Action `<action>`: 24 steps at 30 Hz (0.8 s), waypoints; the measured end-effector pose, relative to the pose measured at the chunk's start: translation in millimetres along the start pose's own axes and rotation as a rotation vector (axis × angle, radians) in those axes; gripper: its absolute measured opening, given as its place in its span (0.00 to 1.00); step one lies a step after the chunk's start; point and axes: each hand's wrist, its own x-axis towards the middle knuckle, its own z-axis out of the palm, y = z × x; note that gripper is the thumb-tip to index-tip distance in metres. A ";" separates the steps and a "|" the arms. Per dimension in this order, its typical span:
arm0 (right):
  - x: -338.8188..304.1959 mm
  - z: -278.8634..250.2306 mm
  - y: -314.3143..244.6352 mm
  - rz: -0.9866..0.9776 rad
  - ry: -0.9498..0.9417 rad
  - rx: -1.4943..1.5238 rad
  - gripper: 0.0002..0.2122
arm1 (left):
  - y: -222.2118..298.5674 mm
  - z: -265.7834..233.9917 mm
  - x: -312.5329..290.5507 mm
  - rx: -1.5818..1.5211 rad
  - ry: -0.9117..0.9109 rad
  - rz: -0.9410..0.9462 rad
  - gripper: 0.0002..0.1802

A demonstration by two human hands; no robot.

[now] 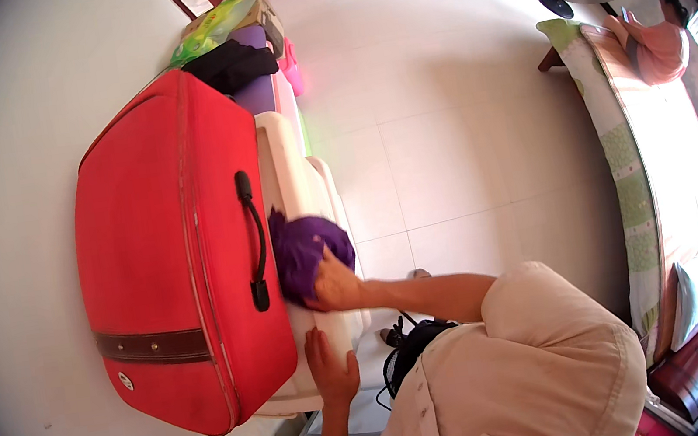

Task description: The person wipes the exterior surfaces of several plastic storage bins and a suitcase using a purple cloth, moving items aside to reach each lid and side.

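Note:
A crumpled purple cloth point(300, 246) is bunched in my right hand point(336, 283), which is closed on it and presses it against the cream plastic storage box point(278, 152). My left hand point(332, 368) rests on the near end of the box with its fingers stretched out and holds nothing. Just left of both hands a large red suitcase point(232, 233) sits on the box, its black handle point(255, 239) facing the cloth. Part of the cloth's underside is hidden.
Past the suitcase lie a black cloth point(229, 66), a green plastic bag point(217, 29) and a cardboard box point(270, 22). A white wall point(20, 261) borders the left. Across the tiled floor point(455, 151), a person point(660, 49) sits on a bed point(677, 166).

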 end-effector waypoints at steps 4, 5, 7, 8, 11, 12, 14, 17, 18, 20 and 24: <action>-45.9 -13.8 -13.3 -0.170 -0.036 0.174 0.23 | -2.9 3.7 -8.0 0.011 -0.013 -0.032 0.41; -56.7 -19.1 -6.6 -0.139 -0.060 0.382 0.21 | -7.5 5.3 -13.7 0.019 -0.012 -0.028 0.41; -68.0 -55.3 8.9 0.060 -0.156 0.781 0.18 | -16.5 8.4 -21.0 0.019 0.024 0.001 0.38; -69.9 -91.2 14.8 0.237 -0.227 0.963 0.16 | -14.8 5.2 -16.6 0.015 0.025 0.002 0.38; -114.1 -123.3 67.7 0.773 0.027 0.809 0.12 | 5.3 1.7 -0.9 -0.024 0.048 0.037 0.33; -119.8 -144.1 79.9 0.822 0.112 0.758 0.12 | 8.7 3.2 -3.0 -0.008 0.109 -0.025 0.30; -148.2 -163.8 117.8 0.856 0.359 0.602 0.11 | 28.5 6.5 17.1 0.068 0.276 -0.072 0.21; -169.5 -181.1 167.9 0.944 0.745 0.760 0.08 | 79.2 18.8 80.2 -0.033 0.397 0.022 0.18; -169.8 -190.3 183.8 0.951 0.713 0.709 0.07 | 90.5 26.7 106.2 -0.112 0.386 0.039 0.18; -132.8 -224.1 191.7 0.950 0.645 0.664 0.07 | 103.5 41.3 149.4 -0.277 0.358 0.031 0.18; -89.2 -261.1 256.7 1.027 0.270 0.471 0.11 | 115.1 48.1 245.7 -0.346 0.308 0.047 0.19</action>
